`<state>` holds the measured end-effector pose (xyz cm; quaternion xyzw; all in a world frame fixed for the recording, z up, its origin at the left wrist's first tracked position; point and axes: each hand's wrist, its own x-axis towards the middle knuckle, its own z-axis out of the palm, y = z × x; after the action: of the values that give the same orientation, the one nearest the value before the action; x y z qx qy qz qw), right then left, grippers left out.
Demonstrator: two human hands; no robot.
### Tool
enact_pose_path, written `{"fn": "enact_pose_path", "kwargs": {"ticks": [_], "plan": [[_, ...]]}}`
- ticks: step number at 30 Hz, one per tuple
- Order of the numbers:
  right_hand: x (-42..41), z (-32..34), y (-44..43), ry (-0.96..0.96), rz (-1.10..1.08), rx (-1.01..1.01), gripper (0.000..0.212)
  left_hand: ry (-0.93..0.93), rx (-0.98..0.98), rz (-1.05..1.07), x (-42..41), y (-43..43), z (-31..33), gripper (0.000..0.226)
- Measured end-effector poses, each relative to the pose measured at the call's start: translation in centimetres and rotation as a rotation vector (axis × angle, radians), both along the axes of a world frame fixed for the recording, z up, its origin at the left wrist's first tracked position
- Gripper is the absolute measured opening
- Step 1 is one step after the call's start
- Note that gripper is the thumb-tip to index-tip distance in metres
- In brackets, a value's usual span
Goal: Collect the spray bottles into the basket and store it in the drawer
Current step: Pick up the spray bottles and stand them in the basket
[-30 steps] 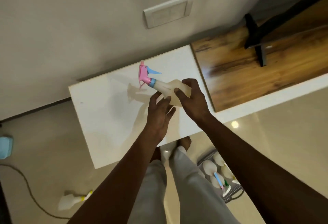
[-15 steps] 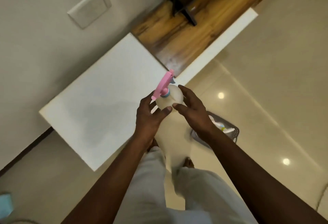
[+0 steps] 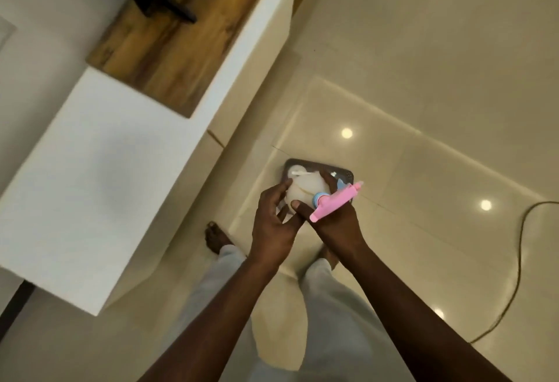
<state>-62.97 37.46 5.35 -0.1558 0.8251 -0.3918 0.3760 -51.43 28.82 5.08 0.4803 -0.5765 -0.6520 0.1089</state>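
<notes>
I hold a white spray bottle with a pink trigger head and blue collar in both hands, above the floor. My left hand cups the bottle's left side; my right hand grips it from the right, under the pink head. Directly behind the bottle on the floor sits a dark grey basket, mostly hidden by my hands; a white bottle shows inside it.
A white cabinet top lies to the left, joined to a wooden shelf with a black stand on it. A cable curves over the glossy floor at right. My feet stand below the basket.
I have turned right, away from the white cabinet. The bottle has come down and to the right with both hands, and now hangs over the basket with its pink head pointing right.
</notes>
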Motion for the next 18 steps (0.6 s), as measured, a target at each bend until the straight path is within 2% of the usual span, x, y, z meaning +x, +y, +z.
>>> {"fn": "enact_pose_path", "kwargs": {"ticks": [4, 6, 9, 13, 18], "plan": [[-3.3, -3.0, 7.0, 0.041, 0.046, 0.068, 0.055, -0.072, 0.061, 0.0, -4.0, 6.7, -1.7, 0.048], [-4.8, -4.5, 9.9, 0.03, 0.047, 0.076, 0.038, -0.114, 0.139, 0.036, -5.8, 9.4, -3.4, 0.049], [-7.4, -7.8, 13.4, 0.022, 0.033, 0.108, 0.067, -0.162, 0.303, 0.126, -8.6, 13.2, -6.7, 0.047], [-10.2, -12.8, 16.1, -0.008, 0.061, 0.12, 0.082, -0.19, 0.479, 0.258, -11.8, 16.3, -12.4, 0.034], [-13.8, -21.6, 17.6, 0.068, 0.173, 0.119, 0.076, -0.262, 0.485, 0.223, -15.8, 18.5, -19.5, 0.05]]}}
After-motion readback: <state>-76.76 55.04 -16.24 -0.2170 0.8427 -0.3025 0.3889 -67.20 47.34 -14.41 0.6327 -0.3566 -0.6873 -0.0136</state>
